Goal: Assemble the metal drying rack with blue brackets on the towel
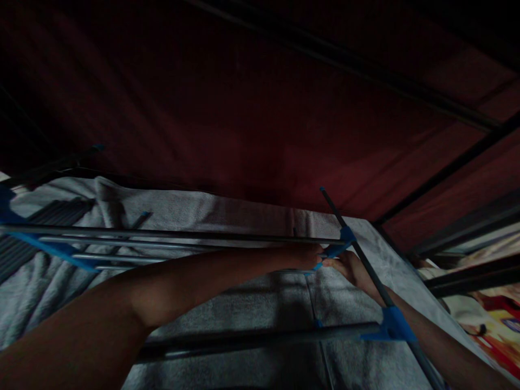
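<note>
A rack of grey metal tubes (pixel 182 234) joined by blue plastic connectors stands over a grey blanket. At its right end, my left hand (pixel 306 255) is closed at a blue connector (pixel 338 247), around the end of a tube. My right hand (pixel 348 266) meets it from the right, its fingers pinched at the lower part of the same connector. Nearer to me, another blue connector (pixel 394 325) joins a slanting tube and a lower crossbar (pixel 260 338). At the left end sits a long blue connector (pixel 52 250).
Several loose grey tubes (pixel 14 254) lie on the grey blanket (pixel 252 303) at the left. Behind hangs a dark red cloth (pixel 244 119) with dark frame bars (pixel 450 165). A colourful printed item (pixel 498 330) lies at the far right.
</note>
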Motion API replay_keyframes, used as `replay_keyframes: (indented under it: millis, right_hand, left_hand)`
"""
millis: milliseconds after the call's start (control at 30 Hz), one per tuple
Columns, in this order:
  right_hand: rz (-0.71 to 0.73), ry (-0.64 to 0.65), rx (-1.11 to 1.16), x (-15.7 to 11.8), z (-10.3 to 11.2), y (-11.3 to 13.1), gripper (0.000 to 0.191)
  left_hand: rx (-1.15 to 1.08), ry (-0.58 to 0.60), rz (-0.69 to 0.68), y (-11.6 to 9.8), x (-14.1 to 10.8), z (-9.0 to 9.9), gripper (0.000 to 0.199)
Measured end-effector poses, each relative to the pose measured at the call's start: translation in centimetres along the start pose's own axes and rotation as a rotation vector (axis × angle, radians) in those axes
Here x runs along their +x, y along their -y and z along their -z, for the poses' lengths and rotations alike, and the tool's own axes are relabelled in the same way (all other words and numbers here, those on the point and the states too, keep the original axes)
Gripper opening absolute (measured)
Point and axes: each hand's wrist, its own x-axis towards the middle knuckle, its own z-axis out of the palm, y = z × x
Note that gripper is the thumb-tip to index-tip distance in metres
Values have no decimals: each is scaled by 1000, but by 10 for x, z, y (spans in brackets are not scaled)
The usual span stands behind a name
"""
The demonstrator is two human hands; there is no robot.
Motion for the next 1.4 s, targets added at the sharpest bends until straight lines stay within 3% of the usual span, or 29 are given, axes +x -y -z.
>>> replay_keyframes:
  millis: [367, 633, 800, 967, 1067, 1167, 1233, 1300, 1400]
  right_hand:
    - [-42, -14, 0, 1, -2, 12, 38]
    - [15, 5, -35, -1, 0, 18, 23]
    - [14, -10, -122, 1, -3, 12, 33]
    - [48, -6, -59, 3, -6, -3, 40]
    - [71, 28, -11, 3, -5, -10, 43]
    - [97, 126, 76, 1, -4, -16, 44]
    - [101, 175, 130, 0, -4, -20, 45]
    - [88, 188, 168, 0, -5, -21, 44]
    - [27, 207, 146, -2, -11, -19, 36]
  left_hand:
    - [37, 12, 2, 1, 3, -2, 36]
    - [67, -68, -36, 3, 11, -11, 29]
    - [92, -70, -31, 0, 10, -12, 22]
    - [195, -133, -14, -7, 2, -11, 26]
    - [289, -272, -138, -8, -11, -14, 32]
    - [540, -420, -401, 4, -33, -24, 38]
    - [751, -425, -500, 16, -50, -36, 36]
    - [894, -448, -502, 27, -62, -48, 35]
    - [926, -400, -547, 35, -63, -66, 39]
